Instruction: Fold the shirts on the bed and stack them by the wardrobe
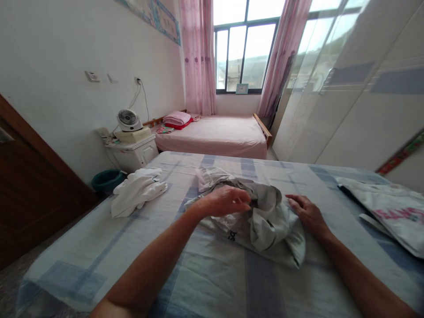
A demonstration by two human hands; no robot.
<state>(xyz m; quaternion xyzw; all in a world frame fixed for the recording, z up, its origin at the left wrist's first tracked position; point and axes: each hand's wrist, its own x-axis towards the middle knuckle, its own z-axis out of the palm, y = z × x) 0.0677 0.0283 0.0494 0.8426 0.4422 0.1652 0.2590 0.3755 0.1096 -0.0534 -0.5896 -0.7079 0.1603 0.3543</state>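
A crumpled light grey-white garment (268, 225) lies bunched on the bed in front of me, with dark letters on its near side and a grey inner side showing at the top. My left hand (228, 201) is over its middle, the fingers loosely curled with a gap between them and nothing visibly gripped. At the garment's right edge, my right hand (306, 212) has its fingers stretched out toward the cloth; whether the tips touch it is hard to tell.
The bed has a blue and white checked sheet (212, 274). A white crumpled garment (139, 192) lies left; a folded white shirt with pink letters (394, 207) lies right. Beyond stand a white nightstand (142, 150) with a fan (129, 120), a teal bin (107, 180) and a pink bed (221, 132).
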